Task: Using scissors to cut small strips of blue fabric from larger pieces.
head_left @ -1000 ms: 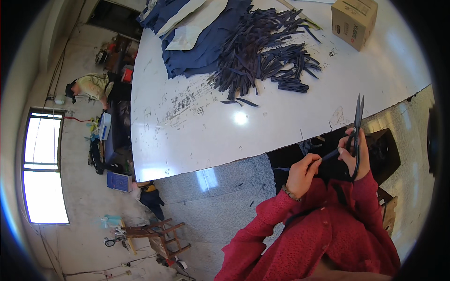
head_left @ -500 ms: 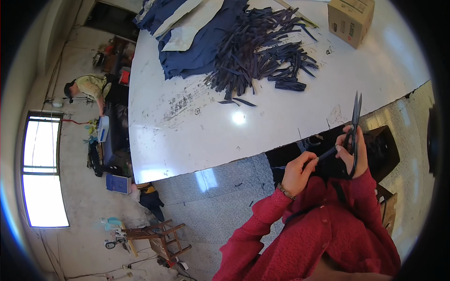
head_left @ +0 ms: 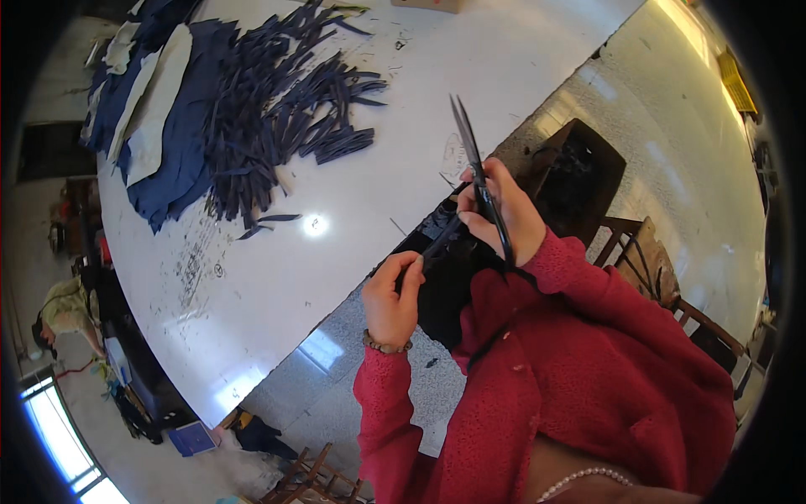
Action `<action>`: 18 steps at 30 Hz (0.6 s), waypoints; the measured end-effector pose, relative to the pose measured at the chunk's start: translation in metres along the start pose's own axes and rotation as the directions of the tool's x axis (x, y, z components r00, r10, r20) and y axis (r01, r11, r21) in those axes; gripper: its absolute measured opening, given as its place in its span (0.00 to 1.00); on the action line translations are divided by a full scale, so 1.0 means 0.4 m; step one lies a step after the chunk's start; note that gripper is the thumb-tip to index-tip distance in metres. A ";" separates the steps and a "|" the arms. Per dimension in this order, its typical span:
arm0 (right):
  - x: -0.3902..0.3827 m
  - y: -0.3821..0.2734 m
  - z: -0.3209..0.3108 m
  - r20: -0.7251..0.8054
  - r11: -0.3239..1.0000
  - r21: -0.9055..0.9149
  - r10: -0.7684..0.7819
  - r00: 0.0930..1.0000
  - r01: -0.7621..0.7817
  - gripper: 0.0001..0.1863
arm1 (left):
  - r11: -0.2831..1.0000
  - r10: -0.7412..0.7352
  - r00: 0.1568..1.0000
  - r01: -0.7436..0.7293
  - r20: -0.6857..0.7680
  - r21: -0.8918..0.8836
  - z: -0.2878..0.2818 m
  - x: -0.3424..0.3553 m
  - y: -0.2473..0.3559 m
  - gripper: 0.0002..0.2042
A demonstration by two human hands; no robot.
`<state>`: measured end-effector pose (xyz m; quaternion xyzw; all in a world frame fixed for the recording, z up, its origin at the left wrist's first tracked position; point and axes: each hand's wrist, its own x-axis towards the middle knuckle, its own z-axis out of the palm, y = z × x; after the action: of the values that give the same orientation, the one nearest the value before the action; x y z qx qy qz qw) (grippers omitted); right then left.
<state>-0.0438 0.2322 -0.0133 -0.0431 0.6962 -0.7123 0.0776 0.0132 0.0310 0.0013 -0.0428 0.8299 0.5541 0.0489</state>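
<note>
My left hand (head_left: 393, 301), a beaded bracelet at its wrist, pinches one end of a narrow dark fabric strip (head_left: 436, 244). The strip stretches up to my right hand (head_left: 514, 217), whose thumb and fingers meet its other end. Black-handled scissors (head_left: 472, 143) rest in my right hand too, blades pointing up and away over the table edge, nearly closed. Both hands are in front of my body at the near edge of the white table (head_left: 369, 202). On the table lies a heap of similar dark strips (head_left: 252, 126), beside layered navy fabric pieces (head_left: 189, 109).
White pieces (head_left: 148, 151) lie on the navy fabric. A cardboard box (head_left: 428, 3) is partly visible at the far edge of view. To my right stand a dark open box (head_left: 617, 168) and a wooden chair (head_left: 651, 265). Another person (head_left: 67, 311) bends over at the far left.
My view has turned and shifted right, so the table and heap appear further left and tilted. The cardboard box has mostly left view. Both hands keep hold of the strip and scissors.
</note>
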 end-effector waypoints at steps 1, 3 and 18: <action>0.006 0.000 0.007 -0.017 0.998 -0.054 0.012 1.000 -0.013 0.22 | 1.000 0.011 1.000 -0.011 -0.007 0.015 -0.002 0.004 0.000 0.05; 0.012 0.011 0.011 -0.046 0.987 -0.163 -0.003 0.999 -0.005 0.22 | 0.998 0.033 0.999 -0.032 -0.033 0.047 -0.006 0.012 -0.007 0.05; 0.054 -0.032 0.056 -0.153 0.789 -0.614 -0.108 0.982 -0.009 0.19 | 0.999 -0.008 0.999 0.009 -0.035 0.050 -0.044 0.083 -0.011 0.06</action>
<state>-0.0617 0.2068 -0.0011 -0.0196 0.8920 -0.4511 -0.0225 -0.0198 0.0125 -0.0003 -0.0547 0.8440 0.5322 0.0379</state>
